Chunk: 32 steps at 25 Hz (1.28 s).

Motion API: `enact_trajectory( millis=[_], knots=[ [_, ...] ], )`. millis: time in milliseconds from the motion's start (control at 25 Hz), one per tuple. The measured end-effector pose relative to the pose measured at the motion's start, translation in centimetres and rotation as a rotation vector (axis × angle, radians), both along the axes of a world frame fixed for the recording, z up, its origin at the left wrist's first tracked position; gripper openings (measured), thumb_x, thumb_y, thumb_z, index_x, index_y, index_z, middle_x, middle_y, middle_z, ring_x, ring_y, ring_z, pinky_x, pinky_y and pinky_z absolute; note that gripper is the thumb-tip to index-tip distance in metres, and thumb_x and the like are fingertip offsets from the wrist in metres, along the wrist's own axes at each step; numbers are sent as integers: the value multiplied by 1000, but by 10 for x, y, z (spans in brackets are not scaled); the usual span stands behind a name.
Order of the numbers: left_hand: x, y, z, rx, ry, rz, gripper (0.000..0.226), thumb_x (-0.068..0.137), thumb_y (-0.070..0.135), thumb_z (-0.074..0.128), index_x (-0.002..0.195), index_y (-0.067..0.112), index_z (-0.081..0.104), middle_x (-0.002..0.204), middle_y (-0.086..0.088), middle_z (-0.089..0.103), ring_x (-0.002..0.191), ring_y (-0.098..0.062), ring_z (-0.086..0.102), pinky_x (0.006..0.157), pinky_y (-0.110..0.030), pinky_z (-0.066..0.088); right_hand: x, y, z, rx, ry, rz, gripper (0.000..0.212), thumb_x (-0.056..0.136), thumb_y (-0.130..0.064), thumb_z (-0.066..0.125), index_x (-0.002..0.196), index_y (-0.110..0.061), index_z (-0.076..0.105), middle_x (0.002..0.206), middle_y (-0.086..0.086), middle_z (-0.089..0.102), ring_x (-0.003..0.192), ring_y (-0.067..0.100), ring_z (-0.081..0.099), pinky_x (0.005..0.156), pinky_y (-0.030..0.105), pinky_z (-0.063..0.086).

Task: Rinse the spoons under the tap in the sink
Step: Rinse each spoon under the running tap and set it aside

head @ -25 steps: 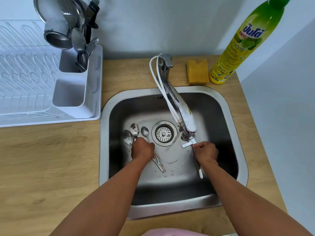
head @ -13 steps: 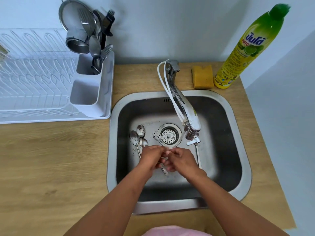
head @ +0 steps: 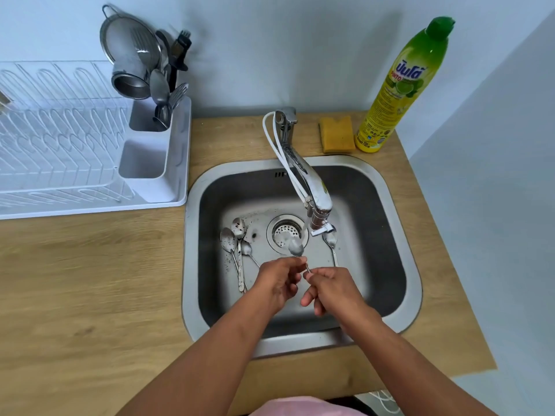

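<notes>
Both hands hold one small metal spoon (head: 295, 249) over the sink (head: 192, 265). Its bowl sits in the water running from the tap (head: 312, 187), just in front of the drain (head: 286, 232). My left hand (head: 277, 283) pinches the spoon near its neck. My right hand (head: 330, 291) grips the handle farther back. Three dirty spoons (head: 231, 241) lie side by side on the sink floor at the left. Another spoon (head: 330, 240) lies on the right, below the tap's tip.
A white dish rack (head: 60, 145) with a cutlery holder (head: 150, 151) full of utensils stands on the wooden counter at the left. A yellow sponge (head: 336, 135) and a green detergent bottle (head: 402, 85) stand behind the sink at the right, against the wall.
My left hand lifted a spoon off the sink floor. My right hand let go of the right-hand spoon, joined it, and the spoon now sits under the water.
</notes>
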State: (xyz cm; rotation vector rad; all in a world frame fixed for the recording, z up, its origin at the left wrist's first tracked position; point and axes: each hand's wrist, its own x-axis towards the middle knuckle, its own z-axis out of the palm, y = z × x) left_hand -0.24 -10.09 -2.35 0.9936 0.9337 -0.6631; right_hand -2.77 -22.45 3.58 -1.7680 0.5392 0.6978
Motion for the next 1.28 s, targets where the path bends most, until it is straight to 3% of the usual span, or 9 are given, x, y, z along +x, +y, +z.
enact_trajectory(
  millis=[320,560,800,920,1040,1160,1280],
  knots=[
    [16,-13,10,-118,23,175,8,94,9,64,86,11,68,73,2,68,35,0,47,29,-12,30,6,-9,3,-45,-67,77,24,99,-22,55,90,-13,75,50,9,70,27,14,43,36,17,36],
    [31,-8,18,-110,-19,217,9,97,10,61,92,9,68,81,1,70,33,1,46,28,-13,28,13,-16,7,-51,-117,160,22,98,-25,56,93,-17,76,53,9,73,32,15,50,40,18,43],
    [26,-4,25,0,-190,131,20,91,-1,63,101,15,65,79,-3,80,40,-6,42,34,-16,32,31,-11,4,0,-75,57,17,94,-18,59,87,-14,74,68,7,79,49,20,66,50,26,56],
    [24,0,29,127,-267,64,18,89,2,67,93,19,73,74,-2,74,38,-6,45,37,-17,32,46,0,-1,24,-113,0,16,98,-20,60,96,-12,74,72,8,79,53,21,69,56,31,57],
    [25,7,33,279,-435,-2,21,90,7,71,81,24,78,64,9,73,43,-3,55,39,-16,38,52,1,-8,50,-143,12,20,99,-22,60,94,-12,76,81,9,82,71,29,78,70,36,61],
    [28,8,39,421,-601,-116,28,88,8,75,74,31,79,68,13,77,59,4,68,55,-10,50,49,-2,-12,139,-113,-17,18,98,-25,62,92,-15,75,83,8,82,80,27,80,73,34,59],
    [28,2,43,440,-660,-158,30,89,-5,68,93,21,83,85,5,81,73,-4,72,67,-19,59,47,-3,-18,154,-116,-56,15,97,-17,62,89,-21,74,81,8,82,78,25,80,74,37,59]
  ],
)
